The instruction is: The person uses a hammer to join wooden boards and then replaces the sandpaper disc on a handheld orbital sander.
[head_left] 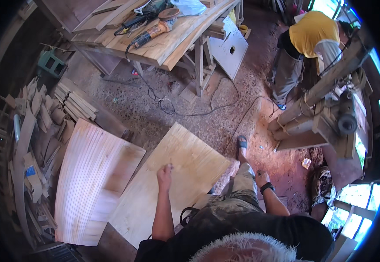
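Note:
My left hand point(164, 174) is closed above a pale plywood sheet point(172, 192), its thumb side up. Whether anything small sits in its fingers cannot be made out. Beside my right thigh, my right hand point(262, 178) hangs with its fingers curled in; what it may hold is hidden. A dark watch point(267, 187) is on that wrist. The plywood lies at a slant in front of me, its near edge by my legs. Left of it rests a panel of narrow pinkish strips point(89, 179), wider toward me.
A wooden workbench point(163, 50) at the back carries an orange angle grinder point(152, 34). A black cord point(194, 114) loops over the floor. Scrap wood point(39, 113) is heaped at left. Another person in a yellow top point(314, 35) bends by timber posts point(316, 94) at right.

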Tool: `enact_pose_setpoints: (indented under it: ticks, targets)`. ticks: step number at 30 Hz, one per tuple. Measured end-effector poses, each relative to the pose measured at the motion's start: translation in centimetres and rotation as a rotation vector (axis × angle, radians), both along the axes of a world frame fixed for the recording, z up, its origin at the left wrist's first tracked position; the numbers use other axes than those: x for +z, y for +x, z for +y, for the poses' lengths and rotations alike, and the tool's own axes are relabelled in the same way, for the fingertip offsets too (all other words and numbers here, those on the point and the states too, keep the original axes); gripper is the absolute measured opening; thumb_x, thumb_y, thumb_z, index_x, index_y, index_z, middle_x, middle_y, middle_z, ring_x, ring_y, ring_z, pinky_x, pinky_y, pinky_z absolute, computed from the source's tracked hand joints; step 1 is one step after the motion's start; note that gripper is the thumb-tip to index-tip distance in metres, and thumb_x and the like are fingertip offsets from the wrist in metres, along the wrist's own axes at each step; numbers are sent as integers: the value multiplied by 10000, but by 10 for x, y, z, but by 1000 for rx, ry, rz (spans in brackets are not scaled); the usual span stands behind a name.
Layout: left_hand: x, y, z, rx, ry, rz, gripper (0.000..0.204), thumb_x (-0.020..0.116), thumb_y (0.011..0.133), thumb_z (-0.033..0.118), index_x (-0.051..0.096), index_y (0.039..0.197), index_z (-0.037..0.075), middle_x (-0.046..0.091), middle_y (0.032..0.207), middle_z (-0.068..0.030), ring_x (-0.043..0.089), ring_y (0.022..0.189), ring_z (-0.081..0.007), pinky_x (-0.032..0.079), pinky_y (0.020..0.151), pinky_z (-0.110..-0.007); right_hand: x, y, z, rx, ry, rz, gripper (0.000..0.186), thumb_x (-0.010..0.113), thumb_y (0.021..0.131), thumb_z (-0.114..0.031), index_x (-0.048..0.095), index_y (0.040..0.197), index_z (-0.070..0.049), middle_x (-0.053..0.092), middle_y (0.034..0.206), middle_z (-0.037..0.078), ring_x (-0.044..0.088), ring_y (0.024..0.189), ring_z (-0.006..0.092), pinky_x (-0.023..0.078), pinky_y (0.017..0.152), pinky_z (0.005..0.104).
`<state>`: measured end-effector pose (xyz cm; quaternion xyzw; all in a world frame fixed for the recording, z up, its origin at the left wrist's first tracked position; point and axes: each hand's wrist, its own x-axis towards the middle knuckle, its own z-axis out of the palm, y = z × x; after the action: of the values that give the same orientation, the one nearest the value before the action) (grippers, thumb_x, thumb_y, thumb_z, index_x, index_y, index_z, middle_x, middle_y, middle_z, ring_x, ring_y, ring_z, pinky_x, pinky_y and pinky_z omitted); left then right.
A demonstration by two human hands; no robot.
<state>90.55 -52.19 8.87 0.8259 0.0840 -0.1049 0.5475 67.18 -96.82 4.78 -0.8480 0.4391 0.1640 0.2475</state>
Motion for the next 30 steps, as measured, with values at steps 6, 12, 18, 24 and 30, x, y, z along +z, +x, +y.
enact_pose_setpoints:
  ticks: [6, 12, 18, 24, 30]
  targets:
    - [125, 183, -103, 39, 11, -384, 265, 575, 1017, 238, 682, 1046, -4, 609, 834, -51, 567, 784, -140, 458, 731, -301, -73, 133, -121, 327, 246, -157, 381, 758, 779, -211, 727, 1080, 21, 733, 1053, 227, 717, 1011, 314, 557, 920, 390]
    - [210, 359, -203, -9, 288, -657, 242, 609, 993, 212, 672, 1035, -18, 687, 1018, -169, 673, 923, -297, 508, 841, -359, -76, 273, -223, 223, 479, -177, 262, 678, 911, -72, 671, 1139, 59, 723, 889, 156, 691, 666, 204, 556, 556, 325]
    - [207, 451, -254, 188, 627, -549, 289, 678, 917, 311, 688, 945, 24, 691, 991, -139, 661, 926, -352, 492, 841, -428, -53, 311, -291, 154, 555, -46, 275, 664, 932, -86, 645, 1158, 70, 707, 906, 159, 694, 734, 208, 563, 608, 318]
    - [192, 454, -270, 347, 856, -658, 279, 716, 879, 338, 712, 896, 59, 696, 938, -133, 670, 891, -318, 494, 822, -447, -38, 317, -311, 279, 502, 58, 322, 698, 888, -161, 680, 1119, 63, 728, 979, 201, 721, 842, 264, 585, 753, 385]
    - [195, 458, -275, 397, 815, -545, 245, 716, 875, 324, 679, 933, 89, 663, 989, -94, 631, 981, -308, 425, 884, -468, -3, 452, -288, 657, 245, -222, 357, 680, 865, -250, 685, 1107, 12, 706, 967, 261, 687, 919, 423, 538, 806, 473]
